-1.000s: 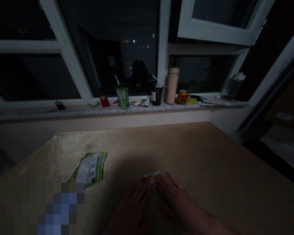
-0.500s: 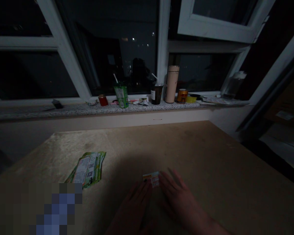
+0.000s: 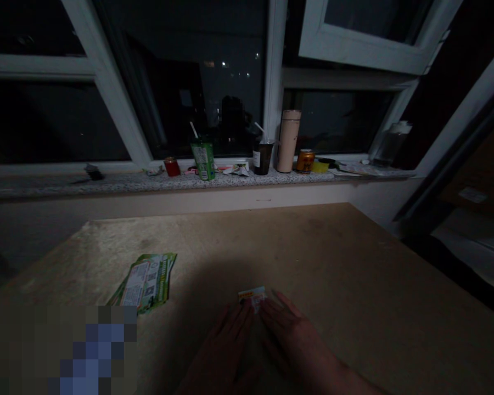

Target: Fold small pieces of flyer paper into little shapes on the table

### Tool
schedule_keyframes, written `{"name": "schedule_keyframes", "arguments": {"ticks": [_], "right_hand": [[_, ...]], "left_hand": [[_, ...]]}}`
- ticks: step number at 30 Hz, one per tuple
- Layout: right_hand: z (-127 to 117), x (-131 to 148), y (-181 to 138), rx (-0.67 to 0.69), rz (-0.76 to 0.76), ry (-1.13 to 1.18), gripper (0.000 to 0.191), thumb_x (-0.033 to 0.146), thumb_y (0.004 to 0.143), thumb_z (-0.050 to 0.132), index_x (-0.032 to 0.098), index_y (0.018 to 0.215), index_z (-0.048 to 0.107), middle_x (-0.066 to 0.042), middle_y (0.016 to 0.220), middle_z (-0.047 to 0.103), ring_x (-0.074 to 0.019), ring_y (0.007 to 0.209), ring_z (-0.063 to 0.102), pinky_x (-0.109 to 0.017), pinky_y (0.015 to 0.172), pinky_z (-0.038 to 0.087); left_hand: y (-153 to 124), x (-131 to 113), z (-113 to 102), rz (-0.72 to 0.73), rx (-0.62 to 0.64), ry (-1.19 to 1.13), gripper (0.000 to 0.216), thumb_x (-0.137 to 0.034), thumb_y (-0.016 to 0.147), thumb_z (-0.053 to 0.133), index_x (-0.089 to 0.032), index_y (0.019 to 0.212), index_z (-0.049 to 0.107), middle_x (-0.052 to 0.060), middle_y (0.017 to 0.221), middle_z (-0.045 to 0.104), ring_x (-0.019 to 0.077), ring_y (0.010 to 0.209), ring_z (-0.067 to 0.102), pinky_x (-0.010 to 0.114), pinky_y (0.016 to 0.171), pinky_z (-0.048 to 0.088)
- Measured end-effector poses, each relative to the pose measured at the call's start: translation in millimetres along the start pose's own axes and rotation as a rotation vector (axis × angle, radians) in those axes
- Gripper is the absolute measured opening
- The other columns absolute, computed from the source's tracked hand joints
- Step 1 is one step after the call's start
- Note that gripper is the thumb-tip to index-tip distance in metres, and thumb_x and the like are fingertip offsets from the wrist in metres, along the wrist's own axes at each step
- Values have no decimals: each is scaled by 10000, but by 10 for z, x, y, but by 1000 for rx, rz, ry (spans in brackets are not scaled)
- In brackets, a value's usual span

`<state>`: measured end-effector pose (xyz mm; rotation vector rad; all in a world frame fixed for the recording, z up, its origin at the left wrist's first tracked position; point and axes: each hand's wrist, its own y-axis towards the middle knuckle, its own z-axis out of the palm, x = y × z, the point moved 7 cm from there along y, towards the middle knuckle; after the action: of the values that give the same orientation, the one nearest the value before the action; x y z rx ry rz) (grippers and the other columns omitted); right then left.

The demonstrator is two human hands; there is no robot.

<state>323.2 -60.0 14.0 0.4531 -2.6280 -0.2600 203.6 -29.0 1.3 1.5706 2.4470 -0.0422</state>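
Observation:
A small printed card or label [image 3: 252, 293], pale with an orange strip, lies on the tan table [image 3: 337, 252]. My left hand [image 3: 226, 340] rests flat with its fingertips on the lower left of this piece. From the other side, my right hand [image 3: 290, 329] lays its outstretched fingers over the lower right part. Both hands are open, and their fingers cover much of the print. To the left lie green printed packets [image 3: 148, 282], overlapping each other, apart from both hands.
Along the speckled windowsill [image 3: 140, 189] stand a red can [image 3: 172, 167], a green cup [image 3: 203, 160] with a straw, a dark cup [image 3: 263, 157], a pink flask [image 3: 288, 141], a gold can [image 3: 305, 161] and a clear bottle [image 3: 391, 144]. A blurred patch hides the lower left corner.
My right hand has slid left, from the right edge of the small printed piece onto its lower right part. My left hand has hardly moved.

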Motion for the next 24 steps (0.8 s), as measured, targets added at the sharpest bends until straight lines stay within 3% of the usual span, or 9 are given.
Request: {"name": "schedule_keyframes", "arguments": {"ticks": [7,13,24], "right_hand": [[-29,-17,2,-35,-6,-37,413,224,883,517,187,1294,514,-65,1272,587,-208,1215,506,-485,1145,215],[-162,-36,-44,-156,-22,-170,342,212,906,491,232,1239,567,-43,1210,631,-248,1256,459,-569,1106,246],[-140,13,-4,-136,-50,-205,366,186,886,508,230,1247,554,-23,1220,626,-254,1246,468,-577,1085,284]], "left_hand": [[5,6,27,-28,62,-8,867,-413,806,618,-202,1485,121,79,1526,156,287,1380,175,470,1113,216],[11,-16,0,-47,61,-4,830,-412,817,604,-203,1481,152,77,1520,184,291,1376,191,479,1108,225],[18,-61,-32,-35,75,19,817,-473,831,576,-182,1478,169,99,1515,190,294,1378,185,485,1112,194]]}}
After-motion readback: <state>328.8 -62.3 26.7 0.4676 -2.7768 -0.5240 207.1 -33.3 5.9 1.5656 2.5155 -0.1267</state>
